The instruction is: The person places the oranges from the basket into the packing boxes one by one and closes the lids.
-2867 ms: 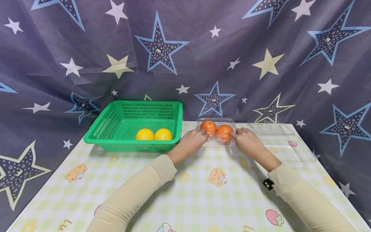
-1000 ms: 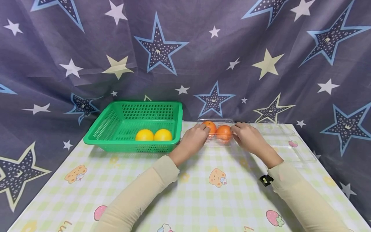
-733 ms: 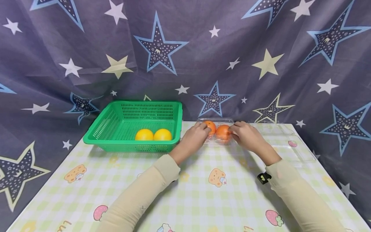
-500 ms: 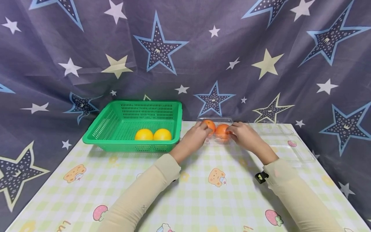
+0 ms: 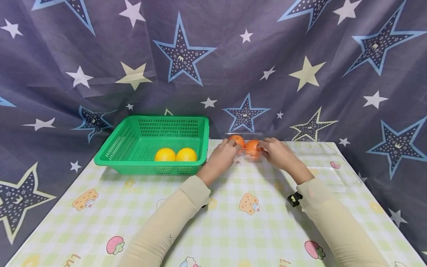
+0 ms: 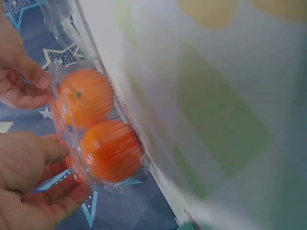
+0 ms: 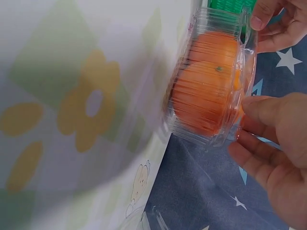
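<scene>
A clear plastic box (image 7: 211,140) holds two orange fruits that look like mandarins, the left mandarin (image 5: 237,141) and the right mandarin (image 5: 252,147). It is at the far side of the table, right of the green basket. At the box's left end, my left hand (image 6: 36,175) pinches the rim between thumb and fingers. My right hand (image 7: 285,143) grips the rim at the opposite end, thumb on top and fingers beneath. The fingers partly cover the mandarins in the head view.
The green basket (image 5: 151,167) stands at the back left with two yellow balls or fruits (image 5: 175,154) inside. Further clear plastic boxes (image 5: 337,178) lie at the back right. A starry curtain (image 5: 213,66) hangs behind the checked tablecloth (image 5: 217,237).
The box with the mandarins has shifted a little left and higher in the head view, both hands moving with it. The right hand has come closer to the left. The basket stays put.
</scene>
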`<move>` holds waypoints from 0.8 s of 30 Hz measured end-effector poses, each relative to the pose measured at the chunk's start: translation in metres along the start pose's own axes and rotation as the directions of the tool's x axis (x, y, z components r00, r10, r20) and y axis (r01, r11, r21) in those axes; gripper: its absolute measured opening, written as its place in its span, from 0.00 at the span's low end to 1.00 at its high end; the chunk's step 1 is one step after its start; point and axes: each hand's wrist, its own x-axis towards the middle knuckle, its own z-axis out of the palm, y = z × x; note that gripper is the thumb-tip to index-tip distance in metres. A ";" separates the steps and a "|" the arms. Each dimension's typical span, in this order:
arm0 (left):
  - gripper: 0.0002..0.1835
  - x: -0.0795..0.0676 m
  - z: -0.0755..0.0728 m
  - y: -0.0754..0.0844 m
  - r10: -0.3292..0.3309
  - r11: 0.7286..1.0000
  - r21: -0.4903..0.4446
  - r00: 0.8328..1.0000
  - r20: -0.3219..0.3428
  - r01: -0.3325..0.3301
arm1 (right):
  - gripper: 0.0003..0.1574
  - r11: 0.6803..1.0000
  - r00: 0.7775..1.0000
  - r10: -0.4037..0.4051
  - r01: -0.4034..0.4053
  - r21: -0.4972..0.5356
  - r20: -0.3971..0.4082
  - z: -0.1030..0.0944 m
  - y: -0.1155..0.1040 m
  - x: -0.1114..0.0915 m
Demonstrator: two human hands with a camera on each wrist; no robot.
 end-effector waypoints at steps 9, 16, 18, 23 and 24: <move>0.20 0.003 0.003 0.000 -0.041 0.999 0.005 0.999 -0.011 0.041 | 0.12 0.998 0.999 0.026 -0.025 0.058 -0.025 -0.014 0.001 -0.009; 0.23 0.005 0.003 0.000 -0.066 0.997 -0.044 0.998 -0.001 0.066 | 0.11 0.999 0.989 0.022 -0.017 0.037 -0.149 -0.035 0.017 -0.035; 0.24 0.006 0.003 0.000 -0.071 0.996 -0.058 0.997 0.005 0.071 | 0.11 0.999 0.983 0.033 -0.029 0.023 -0.180 -0.041 0.023 -0.045; 0.26 0.005 0.002 0.001 -0.098 0.991 -0.089 0.995 0.020 0.100 | 0.10 0.995 0.976 0.096 -0.096 0.011 -0.197 -0.054 0.040 -0.069; 0.26 0.005 0.002 0.001 -0.103 0.990 -0.091 0.994 0.019 0.105 | 0.09 0.993 0.975 0.118 -0.118 0.011 -0.188 -0.056 0.043 -0.074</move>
